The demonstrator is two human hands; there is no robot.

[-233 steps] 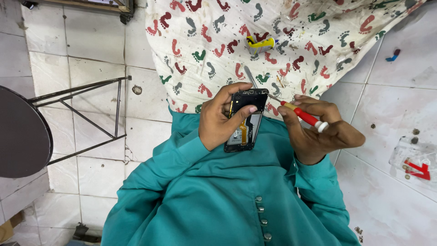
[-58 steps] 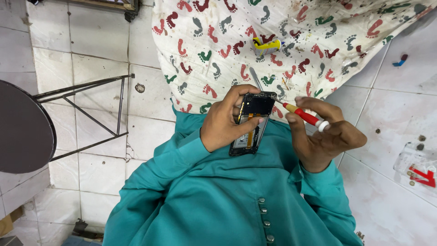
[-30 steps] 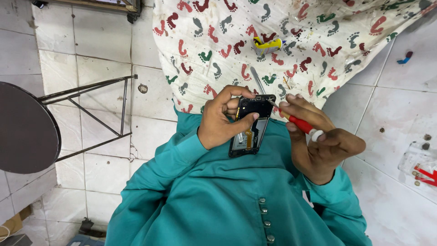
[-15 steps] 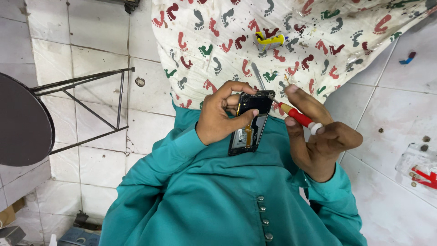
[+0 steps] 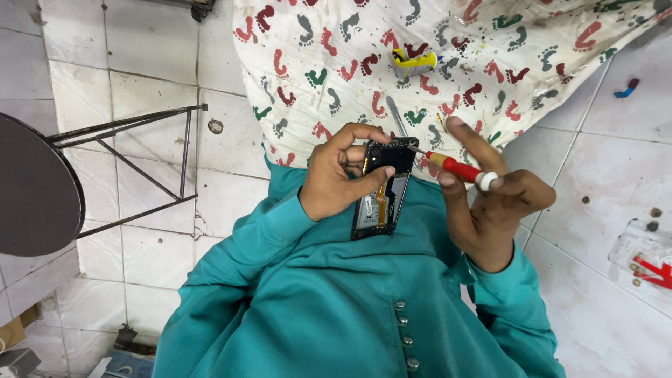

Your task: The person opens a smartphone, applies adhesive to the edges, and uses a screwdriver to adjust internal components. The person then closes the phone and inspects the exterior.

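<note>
One opened phone, its back cover off and its dark innards and an orange ribbon strip showing, sits upright at the middle of the view, just above the teal shirt; the left hand grasps it from the left, thumb laid across its face and fingers curled round its far top corner. A small red-handled screwdriver with a white cap meets the phone's top right corner with its thin metal tip; the right hand pinches that handle between thumb and middle finger, the index finger standing straight up and free, the remaining fingers loosely curled.

Farther off, beyond the phone, a white cloth printed with red, green and grey footprints spreads over the floor; a grey metal tweezer lies on it just past the phone, and a small yellow tool rests farther still, well apart from both hands. To the left stands a round dark stool on a black metal frame, over white floor tiles; to the far right a small blue and red piece lies on the tiles, and near the right edge a clear plastic tray holds a red part and a few small screws.
</note>
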